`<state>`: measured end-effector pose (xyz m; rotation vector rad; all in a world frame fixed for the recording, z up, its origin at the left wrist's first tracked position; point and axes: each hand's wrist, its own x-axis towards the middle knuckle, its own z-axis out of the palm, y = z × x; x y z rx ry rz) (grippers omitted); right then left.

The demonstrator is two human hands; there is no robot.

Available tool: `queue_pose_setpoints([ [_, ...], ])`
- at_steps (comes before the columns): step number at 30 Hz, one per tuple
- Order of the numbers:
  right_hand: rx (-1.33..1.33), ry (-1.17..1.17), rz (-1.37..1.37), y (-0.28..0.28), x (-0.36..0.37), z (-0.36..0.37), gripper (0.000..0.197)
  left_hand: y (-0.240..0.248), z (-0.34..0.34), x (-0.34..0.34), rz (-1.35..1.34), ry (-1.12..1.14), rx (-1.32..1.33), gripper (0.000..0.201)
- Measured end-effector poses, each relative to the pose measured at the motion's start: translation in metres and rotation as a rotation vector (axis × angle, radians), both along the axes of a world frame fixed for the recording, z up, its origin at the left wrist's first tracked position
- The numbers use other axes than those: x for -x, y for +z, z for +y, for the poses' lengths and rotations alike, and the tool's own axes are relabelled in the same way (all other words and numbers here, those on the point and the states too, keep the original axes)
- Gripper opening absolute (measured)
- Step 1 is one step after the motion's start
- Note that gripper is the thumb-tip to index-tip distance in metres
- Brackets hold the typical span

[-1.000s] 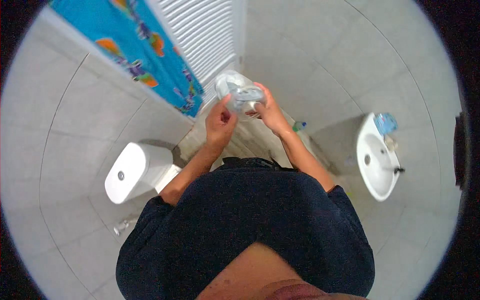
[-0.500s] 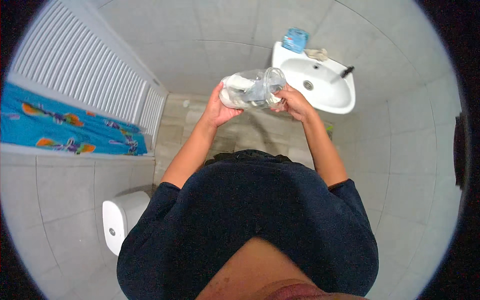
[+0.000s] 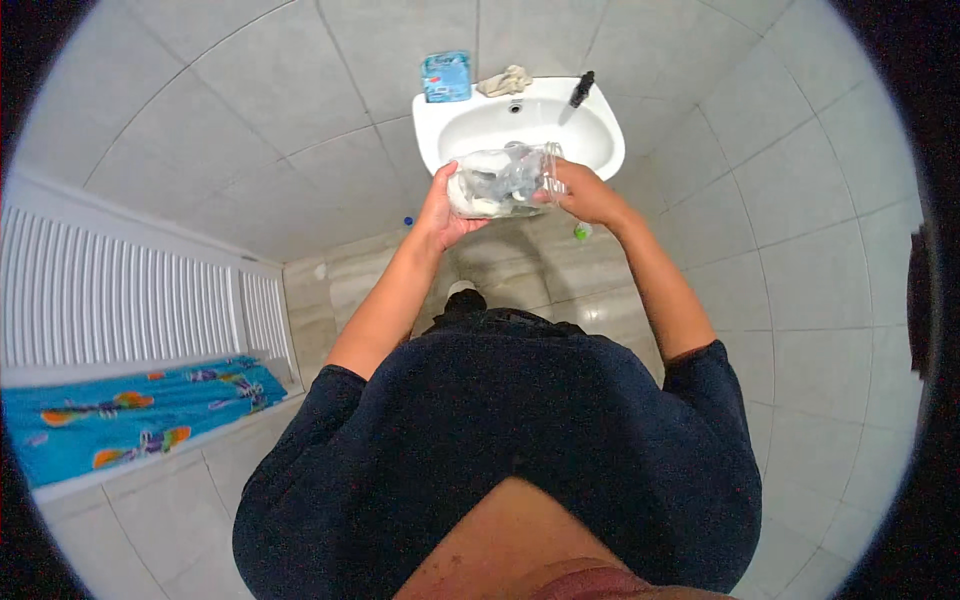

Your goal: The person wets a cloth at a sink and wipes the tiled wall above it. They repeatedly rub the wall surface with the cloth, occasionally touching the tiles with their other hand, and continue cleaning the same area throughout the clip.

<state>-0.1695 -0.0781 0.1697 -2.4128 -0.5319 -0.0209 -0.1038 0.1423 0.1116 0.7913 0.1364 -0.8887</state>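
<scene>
Pale grey tiled walls (image 3: pixel 800 260) are running round from 10 to 4 o'clock, a white sink (image 3: pixel 603 155) jutting out at 12 with its black tap (image 3: pixel 582 90) standing near 1. A white louvred panel (image 3: pixel 120 285) is filling 9 o'clock, a blue patterned cloth (image 3: pixel 215 400) hanging just beside it towards 8. Streaked beige floor tiles (image 3: pixel 585 280) are catching a glint at 3.
</scene>
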Motion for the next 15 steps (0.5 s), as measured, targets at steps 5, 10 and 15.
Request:
queue_pose_setpoints([
  [5, 0.162, 0.122, 0.224, -0.017, -0.033, -0.008, 0.053, -0.006, -0.037, -0.026, -0.065, -0.138, -0.031, 0.06],
  [10, 0.019, 0.137, 0.403, -0.042, -0.073, -0.007, 0.038, -0.016, -0.063, -0.055, -0.067, -0.224, -0.106, 0.051],
  [15, 0.065, -0.11, 0.259, -0.097, -0.106, -0.007, 0.039, -0.035, -0.077, -0.087, 0.005, -0.231, -0.041, 0.049],
])
